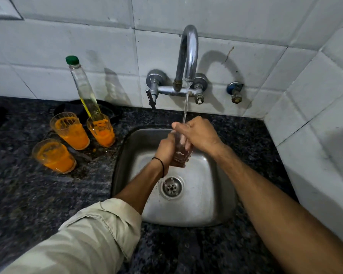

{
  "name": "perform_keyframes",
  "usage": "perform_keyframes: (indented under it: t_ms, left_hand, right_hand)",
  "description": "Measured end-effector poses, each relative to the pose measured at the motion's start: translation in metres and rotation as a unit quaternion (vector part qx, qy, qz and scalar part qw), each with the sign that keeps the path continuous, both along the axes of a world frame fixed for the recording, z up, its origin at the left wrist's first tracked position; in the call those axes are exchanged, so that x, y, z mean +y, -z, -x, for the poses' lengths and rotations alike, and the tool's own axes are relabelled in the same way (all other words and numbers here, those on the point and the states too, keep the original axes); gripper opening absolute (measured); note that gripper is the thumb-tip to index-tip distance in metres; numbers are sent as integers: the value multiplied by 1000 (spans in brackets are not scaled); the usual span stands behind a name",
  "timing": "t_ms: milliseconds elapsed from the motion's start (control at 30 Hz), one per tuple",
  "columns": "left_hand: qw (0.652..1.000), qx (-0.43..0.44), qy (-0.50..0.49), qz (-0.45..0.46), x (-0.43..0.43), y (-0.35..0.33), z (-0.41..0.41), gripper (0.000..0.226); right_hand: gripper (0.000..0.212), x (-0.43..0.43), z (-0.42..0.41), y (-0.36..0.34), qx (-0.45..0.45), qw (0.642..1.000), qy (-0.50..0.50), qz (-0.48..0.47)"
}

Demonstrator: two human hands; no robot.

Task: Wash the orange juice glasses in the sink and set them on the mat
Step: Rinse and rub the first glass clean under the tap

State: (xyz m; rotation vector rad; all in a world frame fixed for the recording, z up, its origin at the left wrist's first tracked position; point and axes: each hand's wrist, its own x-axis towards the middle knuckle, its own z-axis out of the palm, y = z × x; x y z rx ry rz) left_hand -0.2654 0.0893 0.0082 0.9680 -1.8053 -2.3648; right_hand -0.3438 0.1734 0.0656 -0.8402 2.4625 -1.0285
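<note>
Over the steel sink (202,204) I hold a clear glass (181,153) upright under the running tap (188,52). My left hand (165,150) grips the glass from the left side. My right hand (198,133) is at its rim, with fingers curled down into the glass. The water stream falls onto my right hand and into the glass. Three glasses smeared with orange juice stand on the counter to the left: one at the front (53,156), one in the middle (70,130) and one nearest the sink (101,129).
A clear bottle with a green cap (83,86) stands behind the juice glasses, next to a dark object (107,108) by the wall. The counter (38,194) is dark speckled stone. Tiled walls close the back and right. A small valve (235,91) projects from the wall.
</note>
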Motion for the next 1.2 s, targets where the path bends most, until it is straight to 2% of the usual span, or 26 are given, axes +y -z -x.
perform_keyframes:
  t_ms: [33,67,100,167,233,267,300,333,367,400,433,467,533,600,633,700,767,800,833,867,900,967,1033,1067,1133,1200]
  left_hand:
    - [998,15,-23,50,-1,1,3,59]
    - [997,30,-39,53,0,2,5,57]
    - [998,47,-47,8,0,6,6,56]
    - [981,77,-37,-174,0,12,9,48]
    - [934,64,0,-351,-7,17,10,41]
    - [911,34,15,-411,-11,19,12,39]
    - [902,13,31,-431,-16,19,12,39]
    - [911,8,36,-411,-20,20,13,38]
    - [926,25,25,-375,-23,23,15,37]
    - [940,53,4,-337,-24,23,17,35]
    - [947,86,-20,-308,-24,24,19,33]
    - [946,119,-44,-297,-22,23,20,33]
    - [933,174,-75,-306,-17,24,22,36]
    - [922,198,-67,-325,-17,24,18,34]
    - [919,198,-51,-336,-20,25,14,33]
    - [916,155,-4,-370,-32,25,7,35]
    - [914,88,56,-392,-40,24,3,43]
    - [917,67,73,-387,-42,27,4,47]
    - [920,56,69,-381,-41,27,6,49]
    - [922,63,51,-380,-39,29,8,46]
    - [924,84,24,-373,-35,29,11,41]
    - [934,125,-29,-334,-28,26,15,37]
    - [935,146,-44,-321,-23,24,13,37]
    - [930,150,-40,-333,-23,26,11,36]
    - [919,137,-16,-369,-27,30,4,30]
    - [912,78,27,-401,-33,34,1,32]
  right_hand:
    - [50,0,-1,-4,0,999,-7,-40]
    - [49,-2,-1,-6,10,998,-14,-66]
    - [47,-3,-1,-10,33,996,-28,-77]
    - [44,-3,-3,-22,87,988,-89,-92]
    - [39,-2,-5,-32,110,964,-188,-150]
    - [34,1,-6,-37,116,945,-240,-191]
    - [25,4,-5,-40,112,926,-276,-232]
    - [13,7,-4,-43,118,907,-302,-270]
    - [11,9,-4,-43,143,889,-316,-300]
    - [19,10,-4,-40,170,877,-313,-322]
    - [23,7,-5,-37,170,888,-282,-320]
    - [24,2,-8,-33,124,923,-233,-280]
    - [23,-8,-17,-24,-33,985,-99,-137]
    - [18,-16,-16,-17,-130,991,-12,-38]
    - [15,-15,-14,-20,-135,990,-21,-32]
    - [18,-5,-6,-32,-85,985,-131,-67]
    - [22,4,-1,-45,48,942,-288,-168]
    - [20,6,2,-47,114,913,-331,-209]
    - [18,4,2,-45,154,898,-342,-229]
    - [17,1,1,-39,162,905,-326,-221]
    - [18,-2,0,-33,138,925,-293,-198]
    - [20,-10,-4,-19,-15,974,-188,-127]
    - [21,-15,-4,-11,-135,982,-104,-80]
    - [24,-16,-3,-11,-148,983,-84,-65]
    - [28,-13,1,-14,-95,988,-101,-63]
    - [22,-6,8,-21,-3,973,-201,-112]
